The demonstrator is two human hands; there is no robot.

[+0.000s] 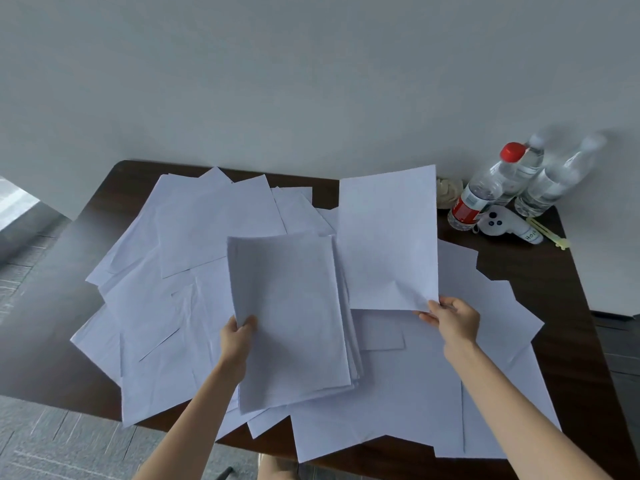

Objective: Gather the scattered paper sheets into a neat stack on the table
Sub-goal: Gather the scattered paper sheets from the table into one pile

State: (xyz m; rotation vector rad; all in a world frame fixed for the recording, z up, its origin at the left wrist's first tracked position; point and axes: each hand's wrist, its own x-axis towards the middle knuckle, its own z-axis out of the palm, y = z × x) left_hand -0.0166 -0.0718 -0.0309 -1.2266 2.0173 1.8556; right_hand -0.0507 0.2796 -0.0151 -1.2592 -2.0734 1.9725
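Observation:
Many white paper sheets (pixel 180 306) lie scattered and overlapping across the dark brown table (pixel 561 306). My left hand (pixel 237 341) grips the left edge of a gathered stack of sheets (pixel 294 320), held above the middle of the table. My right hand (pixel 453 322) pinches the lower right corner of a single sheet (pixel 388 237), lifted and tilted up just to the right of the stack.
At the table's back right corner stand two clear water bottles (pixel 485 192) (pixel 550 181), one with a red cap. Next to them lie a white controller (pixel 509 226), a crumpled cloth (pixel 448 192) and a yellow clip (pixel 550 235). A wall rises right behind the table.

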